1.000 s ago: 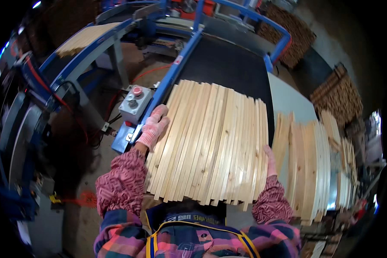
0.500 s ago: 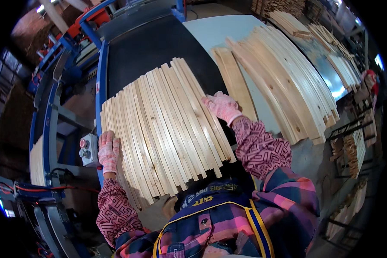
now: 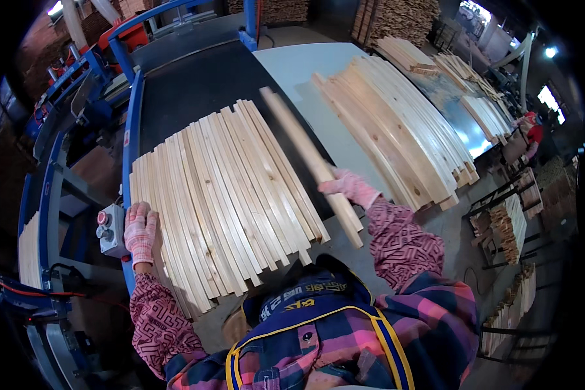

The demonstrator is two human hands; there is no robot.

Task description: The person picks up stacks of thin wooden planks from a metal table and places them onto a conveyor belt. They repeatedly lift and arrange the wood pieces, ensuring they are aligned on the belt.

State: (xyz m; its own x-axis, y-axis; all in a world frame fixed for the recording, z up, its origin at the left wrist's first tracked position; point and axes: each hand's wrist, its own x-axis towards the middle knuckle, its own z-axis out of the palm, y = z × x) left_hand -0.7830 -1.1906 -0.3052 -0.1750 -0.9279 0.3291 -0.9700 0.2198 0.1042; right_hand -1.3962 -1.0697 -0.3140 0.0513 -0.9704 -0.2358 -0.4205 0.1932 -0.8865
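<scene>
A fan of several pale wooden slats lies on a black conveyor belt in front of me. My left hand, in a pink and white knit glove, rests flat on the left edge of the fan. My right hand, gloved the same way, grips one long slat near its near end. That slat is lifted off the right side of the fan and points away from me.
A grey control box with a red button sits just left of my left hand on the blue machine frame. More slats lie spread on a pale table to the right. Stacked wood stands in racks at far right.
My right hand has pulled one slat away from the right edge of the fan and raised it. My left hand stays on the left edge. My head has turned slightly right.
</scene>
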